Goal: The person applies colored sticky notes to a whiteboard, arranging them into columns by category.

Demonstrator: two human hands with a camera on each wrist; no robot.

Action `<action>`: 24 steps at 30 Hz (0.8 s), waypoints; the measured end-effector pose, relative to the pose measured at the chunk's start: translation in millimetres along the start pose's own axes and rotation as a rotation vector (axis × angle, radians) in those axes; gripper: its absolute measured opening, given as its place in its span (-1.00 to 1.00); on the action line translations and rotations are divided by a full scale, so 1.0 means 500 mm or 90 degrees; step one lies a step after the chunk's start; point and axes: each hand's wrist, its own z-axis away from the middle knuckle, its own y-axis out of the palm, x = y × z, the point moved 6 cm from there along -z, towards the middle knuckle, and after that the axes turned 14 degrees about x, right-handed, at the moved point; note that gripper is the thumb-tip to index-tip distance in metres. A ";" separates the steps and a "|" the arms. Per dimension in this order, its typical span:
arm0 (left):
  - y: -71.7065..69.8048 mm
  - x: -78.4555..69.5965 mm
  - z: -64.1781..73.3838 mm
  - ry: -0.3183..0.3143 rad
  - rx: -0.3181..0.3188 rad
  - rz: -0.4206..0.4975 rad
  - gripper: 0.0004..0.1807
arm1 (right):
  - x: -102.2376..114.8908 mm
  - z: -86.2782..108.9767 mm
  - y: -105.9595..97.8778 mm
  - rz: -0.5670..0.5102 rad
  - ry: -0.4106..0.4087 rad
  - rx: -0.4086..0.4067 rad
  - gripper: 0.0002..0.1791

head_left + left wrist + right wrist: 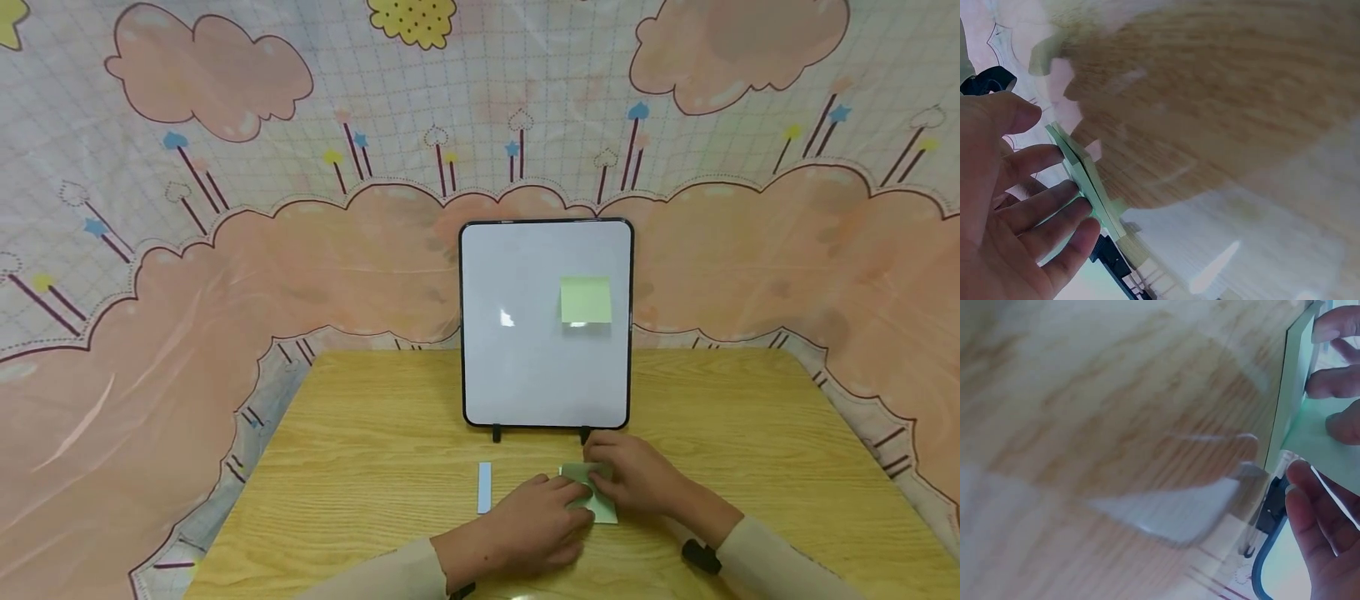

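A pad of light green sticky notes [606, 510] lies on the wooden table in front of the whiteboard. My left hand [525, 529] rests its fingertips on the pad from the left; in the left wrist view its thumb stays apart from the pad [1094, 187]. On the pad's far right side, my right hand [637, 475] pinches a green sheet. In the right wrist view that sheet [1338, 453] is lifted at an angle from the pad [1291, 381], its edge between the thumb and fingers. My hands partly cover the pad in the head view.
A whiteboard [525, 367] with a black frame stands upright on small black feet behind the hands. One green sticky note [585, 298] is stuck to its upper right. A narrow light blue strip [484, 487] lies on the table [360, 467] left of the pad.
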 end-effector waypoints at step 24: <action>0.006 0.009 -0.005 0.012 0.015 0.042 -0.66 | -0.019 -0.017 -0.009 -0.004 0.015 0.014 -0.84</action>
